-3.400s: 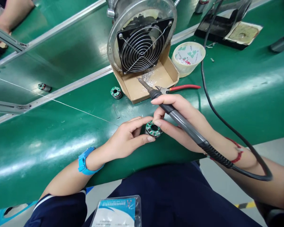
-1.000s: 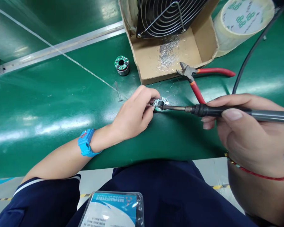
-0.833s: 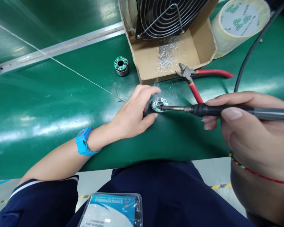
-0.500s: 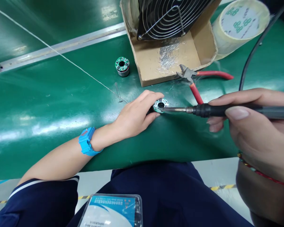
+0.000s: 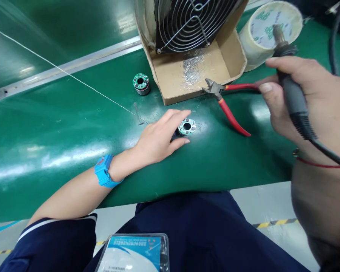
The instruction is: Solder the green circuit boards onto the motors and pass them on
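Note:
My left hand (image 5: 161, 138) curls its thumb and index finger round a small cylindrical part with a ring-shaped circuit board (image 5: 181, 130) on top. Its lower body is mostly hidden by the hand. In my right hand (image 5: 308, 98) is a soldering iron (image 5: 293, 90), its metal tip pointing up and away, in front of the tape roll. The right fingertips are at the upper handle of red-handled cutting pliers (image 5: 234, 119); whether they grip it, I cannot tell. A second such cylinder (image 5: 142, 90) with a green ring board stands farther back, untouched.
A cardboard tray (image 5: 172, 92) holds a black fan (image 5: 184, 22) and a heap of cut wire bits (image 5: 192, 70). Behind the right hand stands a wide tape roll (image 5: 251, 47). Solder wire (image 5: 82, 81) runs across the green table (image 5: 59, 124) toward the left hand.
The soldering iron has lifted off the circuit board and swung upright, as my right hand moved back toward the pliers. My left hand stays round the part.

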The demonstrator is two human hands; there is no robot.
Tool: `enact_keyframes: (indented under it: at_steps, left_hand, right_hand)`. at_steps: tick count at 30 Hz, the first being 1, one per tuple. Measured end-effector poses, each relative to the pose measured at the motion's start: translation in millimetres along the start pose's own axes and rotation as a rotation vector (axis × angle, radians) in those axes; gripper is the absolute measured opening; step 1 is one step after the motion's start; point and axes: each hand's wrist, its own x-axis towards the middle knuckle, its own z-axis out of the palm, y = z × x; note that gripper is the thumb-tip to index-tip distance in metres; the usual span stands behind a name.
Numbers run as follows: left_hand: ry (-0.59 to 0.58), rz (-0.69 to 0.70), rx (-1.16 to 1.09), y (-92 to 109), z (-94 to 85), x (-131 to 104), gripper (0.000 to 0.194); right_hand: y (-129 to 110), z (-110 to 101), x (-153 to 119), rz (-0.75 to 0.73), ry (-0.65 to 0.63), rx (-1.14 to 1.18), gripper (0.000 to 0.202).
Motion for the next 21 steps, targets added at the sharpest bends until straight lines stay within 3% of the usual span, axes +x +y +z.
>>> enact_keyframes:
  at_steps: [3,4,7,9,14,18,21]
  left_hand:
    - [0.013,0.003,-0.073,-1,0.2,-1,0.041]
    - [0.021,0.015,-0.121,-2,-0.5,-2,0.04]
    - [0.054,0.104,-0.259,-4,-3.9,-5,0.048]
    - [0.083,0.207,-0.313,-6,-5.7,-5,0.049]
    - [0.163,0.426,-0.397,-7,-5.6,-4,0.042]
    - [0.165,0.427,-0.38,-5,-5.6,-4,0.043]
    - [0.146,0.41,-0.376,-3,-6.7,-6,0.043]
  right_hand:
    - [11,10,0,-0.177,0.005,-0.12,0.041]
    - [15,15,-1,-0.204,-0.012,-0.106,0.048]
    - [26,27,-6,-0.238,-0.111,-0.088,0.096]
    - [28,32,-6,-0.223,-0.15,-0.125,0.105]
    - [23,34,-4,-0.19,-0.154,-0.301,0.07]
    - [22,30,-11,-0.199,-0.107,-0.349,0.046]
    - [20,27,-21,-0.226,-0.007,-0.327,0.041]
